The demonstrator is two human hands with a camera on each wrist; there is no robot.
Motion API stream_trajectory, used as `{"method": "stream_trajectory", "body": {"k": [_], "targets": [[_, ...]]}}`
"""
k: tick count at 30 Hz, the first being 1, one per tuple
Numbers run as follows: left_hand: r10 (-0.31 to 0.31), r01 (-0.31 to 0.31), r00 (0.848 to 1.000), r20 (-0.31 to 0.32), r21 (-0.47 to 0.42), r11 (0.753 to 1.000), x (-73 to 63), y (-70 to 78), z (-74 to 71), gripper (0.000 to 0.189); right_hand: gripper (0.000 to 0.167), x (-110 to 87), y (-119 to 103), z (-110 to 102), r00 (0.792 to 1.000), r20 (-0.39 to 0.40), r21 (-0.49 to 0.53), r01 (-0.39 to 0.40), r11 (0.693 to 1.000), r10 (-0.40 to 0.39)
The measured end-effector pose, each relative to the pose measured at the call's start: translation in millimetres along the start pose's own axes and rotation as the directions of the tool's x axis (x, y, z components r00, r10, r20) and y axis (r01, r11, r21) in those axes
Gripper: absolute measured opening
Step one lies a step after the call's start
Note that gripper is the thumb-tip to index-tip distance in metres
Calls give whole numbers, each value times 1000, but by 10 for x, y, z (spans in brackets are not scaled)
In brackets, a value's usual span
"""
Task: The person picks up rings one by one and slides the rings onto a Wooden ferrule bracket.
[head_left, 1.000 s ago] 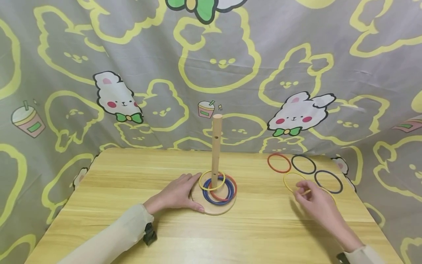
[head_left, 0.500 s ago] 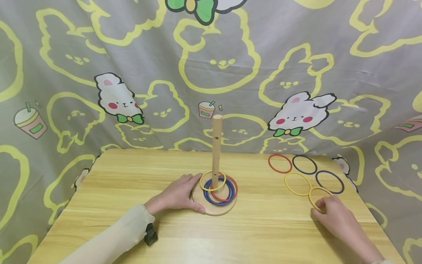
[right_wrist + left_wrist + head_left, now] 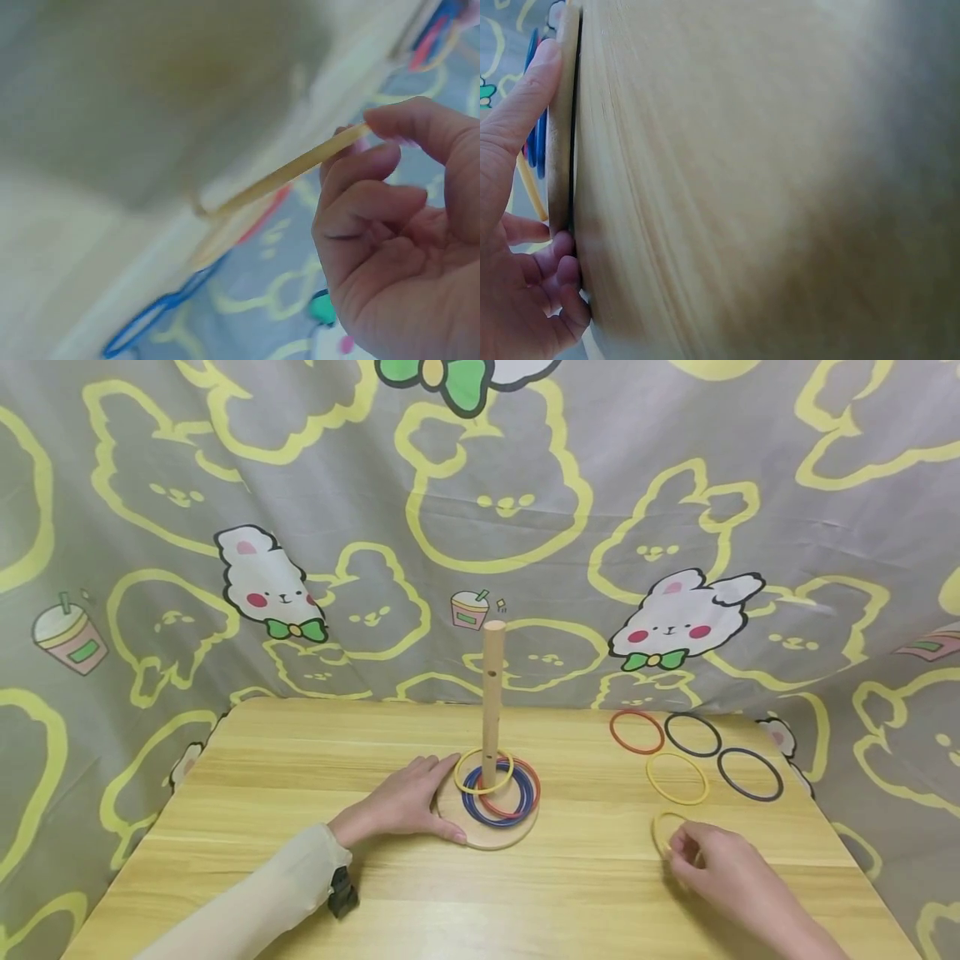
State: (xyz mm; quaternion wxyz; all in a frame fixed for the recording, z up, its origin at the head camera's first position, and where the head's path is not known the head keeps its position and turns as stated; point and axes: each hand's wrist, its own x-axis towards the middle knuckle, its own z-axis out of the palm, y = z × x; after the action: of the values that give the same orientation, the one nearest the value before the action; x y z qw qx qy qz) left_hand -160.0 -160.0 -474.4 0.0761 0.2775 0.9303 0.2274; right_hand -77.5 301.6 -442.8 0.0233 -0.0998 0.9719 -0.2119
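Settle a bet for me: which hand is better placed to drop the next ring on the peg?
Probably the right hand: it already pinches a yellow ring, while the left hand steadies the base.

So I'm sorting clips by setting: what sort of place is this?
Probably a home play corner: a wooden table backed by a cartoon bunny cloth, with a ring-toss peg stand and loose rings.

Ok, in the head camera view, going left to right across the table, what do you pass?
Left hand → wooden peg → red ring → right hand → dark ring at the far right.
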Motion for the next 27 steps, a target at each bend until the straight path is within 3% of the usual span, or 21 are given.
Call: {"method": "stream_trajectory", "body": {"k": [3,5,9,13,21,27], "targets": [[-4,4,1000,2,-3,1000,-1,0,-1,132,24,-14,-236,-39,994,-51,29,93,995,-92],[-4,4,1000,2,-5,1000,-2,-1,-1,132,28,-6,-389,-81,980,-104,49,174,984,-168],[0,0,1000,3,-5,1000,1,-4,0,132,35,29,-705,-183,930,-201,82,328,941,-307],[0,0,1000,6,-4,1000,3,-8,-1,132,31,99,-1024,-286,887,-234,116,433,894,-399],[4,-4,1000,6,-6,1000,0,-13,5,132,22,298,-1523,-467,839,-272,224,531,817,-471],[15,-16,1000,-5,-10,1000,5,-25,7,131,23,468,-1790,-572,785,-374,347,612,710,-494]]}}
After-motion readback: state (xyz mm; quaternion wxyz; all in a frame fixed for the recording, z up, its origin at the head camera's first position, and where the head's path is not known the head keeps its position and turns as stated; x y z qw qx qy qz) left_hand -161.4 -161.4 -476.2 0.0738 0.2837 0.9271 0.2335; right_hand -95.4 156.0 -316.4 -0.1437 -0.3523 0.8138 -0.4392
